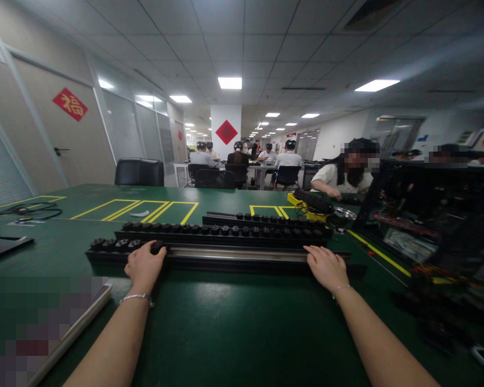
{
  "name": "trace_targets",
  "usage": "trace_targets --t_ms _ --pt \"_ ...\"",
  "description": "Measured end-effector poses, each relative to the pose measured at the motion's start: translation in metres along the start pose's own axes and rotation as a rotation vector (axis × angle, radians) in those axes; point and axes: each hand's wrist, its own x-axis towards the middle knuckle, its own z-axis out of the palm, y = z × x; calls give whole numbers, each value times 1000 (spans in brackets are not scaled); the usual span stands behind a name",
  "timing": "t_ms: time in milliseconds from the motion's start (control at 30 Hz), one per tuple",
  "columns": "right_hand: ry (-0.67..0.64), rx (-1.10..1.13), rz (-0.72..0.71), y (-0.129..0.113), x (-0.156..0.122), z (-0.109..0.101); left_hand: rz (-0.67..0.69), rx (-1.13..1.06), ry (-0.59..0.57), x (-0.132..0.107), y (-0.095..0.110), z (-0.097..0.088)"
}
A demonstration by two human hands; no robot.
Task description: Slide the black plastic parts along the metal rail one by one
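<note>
A long black rail (234, 260) with a silvery strip along its top lies across the front of the green table. Several round black modules (109, 244) sit in a row at its left end. My left hand (145, 263) is closed at the rail, its fingertips on a dark round module (158, 247) beside that row. Toward the right end, my right hand (326, 266) grips the same rail, fingers over the top; its thumb is hidden. Just behind are a second rail (145, 235) lined with round modules and a shorter third rail (220, 217), also carrying modules.
At the right stands an opened black equipment case (411, 215) with loose wires. Yellow bins (296, 200) and a black power strip (314, 201) lie near a co-worker (342, 174). Cables (28, 211) rest at the far left, a pale-edged tray (80, 312) at front left.
</note>
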Motion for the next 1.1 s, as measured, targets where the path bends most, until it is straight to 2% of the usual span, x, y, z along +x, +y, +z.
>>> trace_targets --t_ms 300,633,1100 --pt "3 18 -8 0 -1 0 -6 -20 2 -1 0 4" --pt "-32 27 -4 0 -1 -3 118 14 -1 0 -8 15" --pt "-13 29 -10 0 -1 -2 102 -27 -6 -5 -5 10"
